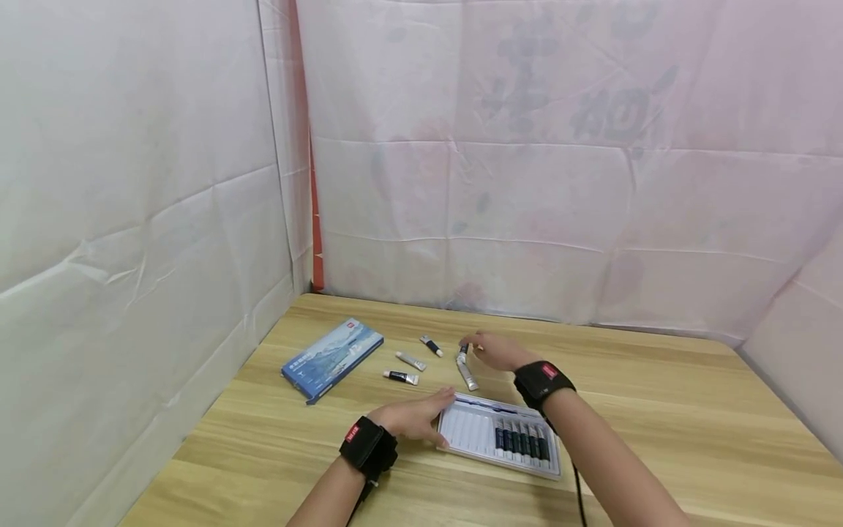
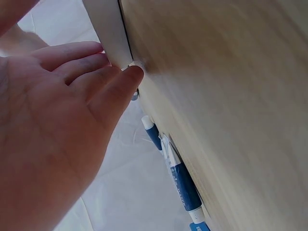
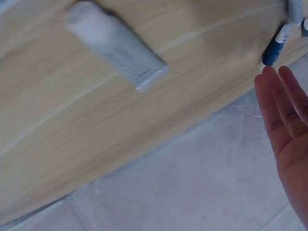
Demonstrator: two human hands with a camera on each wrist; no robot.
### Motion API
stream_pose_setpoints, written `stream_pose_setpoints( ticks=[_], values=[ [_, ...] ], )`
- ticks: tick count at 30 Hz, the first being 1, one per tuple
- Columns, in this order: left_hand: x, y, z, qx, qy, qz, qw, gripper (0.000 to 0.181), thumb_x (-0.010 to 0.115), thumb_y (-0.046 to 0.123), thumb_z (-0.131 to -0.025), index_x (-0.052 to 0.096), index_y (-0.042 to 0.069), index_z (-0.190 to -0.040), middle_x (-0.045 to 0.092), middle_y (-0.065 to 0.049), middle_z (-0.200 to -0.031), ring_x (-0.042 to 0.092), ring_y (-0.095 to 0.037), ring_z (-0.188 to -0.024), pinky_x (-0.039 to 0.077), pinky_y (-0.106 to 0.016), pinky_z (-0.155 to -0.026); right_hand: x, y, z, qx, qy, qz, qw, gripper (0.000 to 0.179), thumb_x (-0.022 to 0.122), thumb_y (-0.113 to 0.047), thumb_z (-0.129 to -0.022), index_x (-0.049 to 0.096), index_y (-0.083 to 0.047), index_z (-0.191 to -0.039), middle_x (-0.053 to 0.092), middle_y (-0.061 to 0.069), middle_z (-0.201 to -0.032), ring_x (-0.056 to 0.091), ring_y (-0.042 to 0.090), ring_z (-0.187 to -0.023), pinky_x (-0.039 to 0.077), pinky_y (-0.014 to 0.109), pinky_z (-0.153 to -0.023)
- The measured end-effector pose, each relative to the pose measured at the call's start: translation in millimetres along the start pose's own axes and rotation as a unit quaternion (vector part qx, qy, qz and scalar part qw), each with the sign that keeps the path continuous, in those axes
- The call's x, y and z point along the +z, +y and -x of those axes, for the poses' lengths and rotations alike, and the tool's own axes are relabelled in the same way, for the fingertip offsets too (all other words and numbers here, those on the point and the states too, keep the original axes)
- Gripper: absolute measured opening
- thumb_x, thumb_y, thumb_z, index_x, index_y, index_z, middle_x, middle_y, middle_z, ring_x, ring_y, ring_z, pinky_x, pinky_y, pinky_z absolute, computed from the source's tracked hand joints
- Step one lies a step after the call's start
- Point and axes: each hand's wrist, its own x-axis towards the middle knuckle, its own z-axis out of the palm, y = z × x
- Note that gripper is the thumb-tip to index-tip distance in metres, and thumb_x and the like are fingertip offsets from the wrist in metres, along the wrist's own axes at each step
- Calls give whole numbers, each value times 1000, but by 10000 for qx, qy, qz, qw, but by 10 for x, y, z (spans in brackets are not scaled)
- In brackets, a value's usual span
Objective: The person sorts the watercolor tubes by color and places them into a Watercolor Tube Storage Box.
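My left hand [image 1: 411, 419] rests at the left end of a white plastic tray [image 1: 470, 432], its thumb by the near corner and its fingers by the far one. In the left wrist view these fingers look straight against the tray's edge. Several dark-labelled paint tubes [image 1: 522, 441] fill the tray's right part, and bare slots show at the left. Beyond the tray, my right hand [image 1: 498, 350] reaches to a dark paint tube [image 1: 463, 353]. Its fingertips are at the end of this blue tube [image 3: 275, 48] in the right wrist view, with fingers extended; the thumb is hidden there.
Loose on the wooden table [image 1: 658, 424] lie a grey tube [image 1: 467, 375], another grey tube [image 1: 411, 360] and two dark tubes, one nearer [image 1: 401, 377] and one farther [image 1: 431, 345]. A blue box [image 1: 332, 359] lies at the left. White sheets hang behind and at the sides.
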Motion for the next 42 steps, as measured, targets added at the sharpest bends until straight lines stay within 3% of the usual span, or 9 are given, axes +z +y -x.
stream_pose_setpoints(
  ticks=[3, 7, 10, 12, 17, 21, 25, 35, 42],
  values=[
    [6, -1, -6, 42, -12, 11, 10000, 83, 71, 17, -80, 22, 1, -145, 13, -11, -151, 10, -17, -137, 14, -26, -107, 56, 61, -165, 212, -237, 95, 9995, 25, 48, 1, -91, 64, -3, -109, 61, 11, -98, 57, 22, -86, 47, 36, -73],
    [11, -6, -9, -15, -34, 1, 10000, 83, 71, 18, -80, 22, 2, -145, 13, -10, -151, 10, -16, -137, 14, -26, -107, 133, 95, -293, 500, -365, 206, 9979, 17, 53, -3, -90, 69, -9, -87, 58, 0, -80, 52, 14, -69, 44, 27, -61],
    [8, -7, -9, -42, -31, 19, 10000, 82, 71, 18, -80, 22, 2, -145, 13, -9, -151, 10, -16, -137, 14, -26, -107, 176, 117, -322, 681, -219, 317, 9969, 19, 57, -2, -85, 60, -10, -67, 45, -4, -63, 39, 10, -54, 33, 23, -50],
    [5, -9, -9, -48, -23, 49, 10000, 82, 71, 17, -80, 22, 2, -145, 13, -9, -151, 9, -16, -137, 14, -26, -108, 200, 141, -319, 801, -72, 386, 9960, 23, 58, 0, -83, 51, -9, -63, 38, -3, -58, 33, 10, -50, 28, 23, -48],
    [8, -4, -21, -35, 11, 13, 10000, 83, 71, 17, -80, 22, 2, -145, 13, -8, -151, 10, -15, -136, 14, -26, -107, 214, 171, -265, 1071, 129, 305, 9937, 13, 63, 3, -80, 54, -5, -74, 48, 0, -66, 44, 15, -58, 39, 28, -54],
    [9, -9, -25, -44, 16, -3, 10000, 83, 72, 18, -80, 22, 2, -145, 14, -8, -151, 10, -15, -136, 14, -26, -107, 248, 204, -257, 584, 238, 746, 9952, 8, 67, -3, -80, 64, -2, -88, 59, 4, -78, 55, 17, -68, 47, 31, -62],
    [9, -12, -15, -51, 14, 46, 10000, 83, 72, 17, -80, 22, 2, -145, 14, -8, -151, 10, -15, -136, 14, -26, -107, 288, 246, -277, 118, 322, 1173, 9925, 3, 67, -3, -80, 66, -3, -84, 58, 1, -76, 52, 13, -66, 45, 28, -60],
    [19, -20, -36, -49, -6, 72, 10000, 83, 71, 18, -80, 22, 3, -145, 12, -8, -152, 9, -15, -136, 13, -26, -107, 100, 151, -167, 179, 60, 300, 9994, 9, 61, 4, -82, 66, -1, -87, 60, 7, -79, 54, 17, -71, 47, 32, -64],
    [24, -37, -45, -68, 57, 93, 9999, 83, 72, 16, -80, 22, 2, -145, 13, -8, -151, 9, -14, -136, 13, -26, -108, 83, 145, -5, -22, 251, 316, 9992, 12, 62, 5, -81, 67, -1, -91, 59, 8, -83, 58, 20, -76, 49, 33, -66]
  ],
)
